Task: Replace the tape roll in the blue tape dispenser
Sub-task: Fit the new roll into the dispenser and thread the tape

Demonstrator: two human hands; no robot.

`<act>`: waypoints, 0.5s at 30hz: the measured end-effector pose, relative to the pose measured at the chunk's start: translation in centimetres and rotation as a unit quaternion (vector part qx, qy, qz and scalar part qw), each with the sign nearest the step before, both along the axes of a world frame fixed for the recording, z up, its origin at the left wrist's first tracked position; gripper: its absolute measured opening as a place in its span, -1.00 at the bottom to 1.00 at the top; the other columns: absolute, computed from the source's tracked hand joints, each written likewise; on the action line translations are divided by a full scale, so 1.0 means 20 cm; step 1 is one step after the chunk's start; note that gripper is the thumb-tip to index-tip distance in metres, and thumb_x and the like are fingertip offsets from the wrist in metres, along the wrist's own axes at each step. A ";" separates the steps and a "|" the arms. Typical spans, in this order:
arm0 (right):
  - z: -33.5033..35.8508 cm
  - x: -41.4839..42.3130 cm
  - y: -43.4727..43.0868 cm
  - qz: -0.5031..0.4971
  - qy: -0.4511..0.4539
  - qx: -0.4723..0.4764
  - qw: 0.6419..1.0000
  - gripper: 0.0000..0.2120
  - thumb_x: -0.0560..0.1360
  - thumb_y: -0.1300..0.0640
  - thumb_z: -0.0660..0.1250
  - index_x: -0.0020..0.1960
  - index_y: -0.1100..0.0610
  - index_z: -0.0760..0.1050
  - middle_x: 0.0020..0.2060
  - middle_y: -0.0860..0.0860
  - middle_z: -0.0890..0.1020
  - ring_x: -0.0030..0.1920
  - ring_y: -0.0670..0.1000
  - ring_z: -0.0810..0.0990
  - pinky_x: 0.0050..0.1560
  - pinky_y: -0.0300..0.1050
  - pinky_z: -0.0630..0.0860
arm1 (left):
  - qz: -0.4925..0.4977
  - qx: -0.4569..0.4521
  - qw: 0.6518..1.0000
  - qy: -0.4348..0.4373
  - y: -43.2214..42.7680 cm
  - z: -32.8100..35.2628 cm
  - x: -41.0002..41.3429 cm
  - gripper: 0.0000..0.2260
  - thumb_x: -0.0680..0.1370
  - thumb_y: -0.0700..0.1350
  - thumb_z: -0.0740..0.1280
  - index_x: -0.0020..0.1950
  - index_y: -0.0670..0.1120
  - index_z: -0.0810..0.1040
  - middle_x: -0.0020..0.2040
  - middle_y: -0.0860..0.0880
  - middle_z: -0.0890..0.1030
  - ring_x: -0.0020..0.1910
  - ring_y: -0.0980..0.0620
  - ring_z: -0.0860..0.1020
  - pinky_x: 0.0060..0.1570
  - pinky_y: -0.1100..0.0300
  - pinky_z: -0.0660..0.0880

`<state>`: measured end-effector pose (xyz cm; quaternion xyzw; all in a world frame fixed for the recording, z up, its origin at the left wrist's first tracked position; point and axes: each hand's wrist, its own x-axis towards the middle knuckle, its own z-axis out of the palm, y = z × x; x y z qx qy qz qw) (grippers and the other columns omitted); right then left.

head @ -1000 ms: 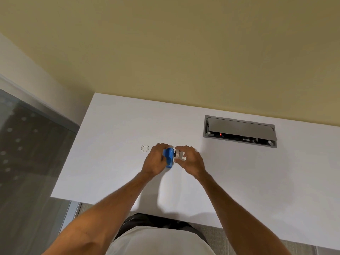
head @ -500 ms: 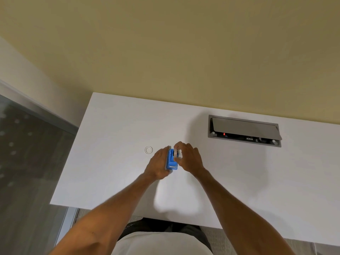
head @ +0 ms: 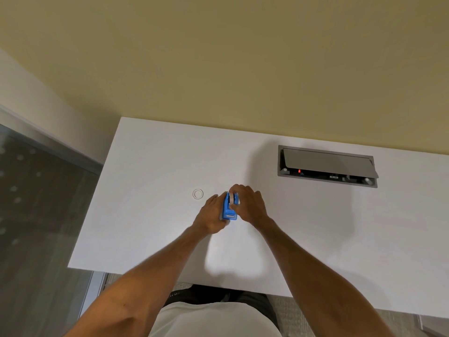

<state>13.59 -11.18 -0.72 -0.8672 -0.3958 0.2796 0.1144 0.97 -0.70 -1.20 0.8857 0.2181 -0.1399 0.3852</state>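
- Dispenser [head: 228,207] sat gripped in the left hand [head: 211,215] over the bench [head: 150,166].
- Right hand [head: 247,203] pinched a tape roll [head: 235,198] at the dispenser's top, apparently seating it.
- Next likely: pressing the roll home.
- A ring [head: 198,194] lay left of the dispenser.

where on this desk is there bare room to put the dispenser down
Bare desk lies left of the left hand, below the small ring. More lies right of the right hand, below the open cable box. It is crowded only mid-desk, where both hands hold the blue dispenser.
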 end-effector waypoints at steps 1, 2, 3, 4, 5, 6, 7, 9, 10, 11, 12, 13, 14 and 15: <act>0.00 0.00 0.00 -0.003 0.003 0.002 1.000 -0.67 0.63 -0.01 0.37 0.34 0.09 0.49 0.22 0.02 0.65 0.24 0.05 0.60 0.32 -0.01 0.49 | 0.000 -0.001 1.000 0.001 0.00 0.00 0.00 -0.54 0.56 -0.20 0.49 0.43 -0.18 0.48 0.28 -0.10 0.64 0.28 -0.11 0.59 0.50 0.10 0.42; -0.01 0.00 0.00 -0.005 0.005 0.003 1.000 -0.67 0.63 -0.01 0.37 0.33 0.10 0.50 0.21 0.02 0.65 0.24 0.05 0.60 0.31 -0.01 0.48 | -0.002 -0.002 1.000 0.003 0.00 0.00 0.00 -0.54 0.55 -0.21 0.49 0.43 -0.18 0.49 0.27 -0.11 0.64 0.27 -0.11 0.60 0.48 0.08 0.44; -0.01 0.00 0.00 -0.007 0.007 0.005 1.000 -0.68 0.63 -0.01 0.37 0.33 0.10 0.50 0.21 0.03 0.65 0.24 0.05 0.60 0.31 -0.01 0.48 | -0.004 -0.004 1.000 0.006 0.00 0.00 0.00 -0.54 0.55 -0.22 0.49 0.42 -0.18 0.49 0.26 -0.11 0.64 0.26 -0.12 0.60 0.47 0.06 0.45; -0.02 0.00 0.00 -0.009 0.008 0.005 1.000 -0.67 0.63 -0.01 0.37 0.33 0.10 0.50 0.21 0.03 0.65 0.24 0.05 0.60 0.31 -0.01 0.48 | -0.003 -0.007 1.000 0.008 0.00 0.00 0.00 -0.54 0.55 -0.22 0.49 0.43 -0.18 0.48 0.26 -0.11 0.65 0.26 -0.12 0.60 0.47 0.04 0.46; -0.02 0.00 0.00 -0.010 0.009 0.004 1.000 -0.67 0.63 -0.01 0.38 0.34 0.10 0.49 0.22 0.03 0.64 0.25 0.05 0.60 0.31 -0.02 0.48 | -0.001 -0.010 1.000 0.010 0.01 0.00 0.00 -0.54 0.55 -0.22 0.49 0.43 -0.18 0.49 0.27 -0.11 0.65 0.27 -0.12 0.60 0.47 0.03 0.46; -0.02 0.00 0.00 -0.011 0.009 0.004 1.000 -0.66 0.63 -0.02 0.38 0.34 0.10 0.48 0.23 0.03 0.64 0.25 0.05 0.60 0.31 -0.03 0.48 | 0.003 -0.013 1.000 0.010 0.01 0.00 0.00 -0.54 0.55 -0.22 0.50 0.42 -0.18 0.49 0.27 -0.11 0.65 0.28 -0.13 0.60 0.47 0.02 0.46; -0.03 0.00 0.00 -0.010 0.008 0.003 1.000 -0.65 0.63 -0.02 0.38 0.35 0.09 0.48 0.23 0.03 0.64 0.25 0.05 0.60 0.31 -0.03 0.48 | 0.006 -0.016 1.000 0.011 0.01 0.00 0.01 -0.55 0.55 -0.22 0.50 0.42 -0.18 0.49 0.27 -0.11 0.65 0.28 -0.13 0.60 0.47 0.01 0.47; -0.03 0.00 0.00 -0.006 0.000 -0.001 1.000 -0.64 0.63 -0.02 0.38 0.36 0.09 0.48 0.24 0.02 0.63 0.25 0.05 0.60 0.31 -0.03 0.48 | 0.009 -0.018 1.000 0.017 0.01 0.00 0.01 -0.55 0.56 -0.20 0.50 0.43 -0.17 0.49 0.28 -0.11 0.65 0.29 -0.12 0.60 0.45 -0.02 0.49; -0.03 0.00 0.01 -0.006 -0.003 -0.003 1.000 -0.65 0.63 -0.02 0.38 0.36 0.09 0.48 0.24 0.02 0.63 0.24 0.05 0.61 0.31 -0.02 0.49 | 0.009 -0.018 1.000 0.021 0.01 0.00 0.02 -0.55 0.57 -0.19 0.50 0.44 -0.16 0.49 0.30 -0.10 0.65 0.30 -0.11 0.60 0.45 -0.03 0.49; -0.04 0.01 0.01 -0.006 -0.004 -0.004 1.000 -0.65 0.63 -0.02 0.38 0.35 0.09 0.48 0.23 0.02 0.64 0.23 0.05 0.61 0.31 -0.01 0.50 | 0.010 -0.018 0.999 0.024 0.01 0.00 0.02 -0.54 0.57 -0.18 0.49 0.44 -0.15 0.49 0.30 -0.09 0.65 0.31 -0.10 0.60 0.46 -0.03 0.50; -0.04 0.01 0.01 -0.006 -0.005 -0.006 1.000 -0.66 0.63 -0.01 0.39 0.34 0.09 0.48 0.21 0.03 0.64 0.22 0.05 0.62 0.30 0.01 0.50 | 0.011 -0.018 0.999 0.026 0.01 0.00 0.02 -0.54 0.57 -0.18 0.49 0.44 -0.15 0.49 0.31 -0.09 0.65 0.32 -0.09 0.60 0.46 -0.03 0.50; -0.04 0.01 0.01 -0.007 -0.006 -0.006 1.000 -0.66 0.62 -0.02 0.39 0.33 0.09 0.49 0.20 0.03 0.64 0.20 0.05 0.62 0.30 0.01 0.50 | 0.014 -0.018 0.999 0.026 0.01 0.00 0.02 -0.54 0.57 -0.18 0.49 0.44 -0.14 0.49 0.30 -0.09 0.65 0.31 -0.09 0.60 0.46 -0.03 0.49; -0.04 0.00 0.02 -0.007 -0.007 -0.006 1.000 -0.66 0.62 -0.02 0.39 0.33 0.09 0.49 0.19 0.03 0.65 0.19 0.05 0.63 0.29 0.01 0.50 | 0.016 -0.018 0.999 0.026 0.01 0.00 0.01 -0.54 0.56 -0.19 0.50 0.44 -0.14 0.49 0.30 -0.08 0.65 0.31 -0.10 0.60 0.46 -0.03 0.49; -0.04 0.00 0.02 -0.008 -0.010 -0.007 1.000 -0.66 0.62 -0.03 0.39 0.33 0.09 0.49 0.18 0.03 0.64 0.19 0.04 0.63 0.29 0.00 0.50 | 0.019 -0.019 0.999 0.027 0.01 0.00 0.01 -0.53 0.56 -0.19 0.50 0.45 -0.14 0.49 0.30 -0.08 0.65 0.31 -0.10 0.60 0.45 -0.04 0.50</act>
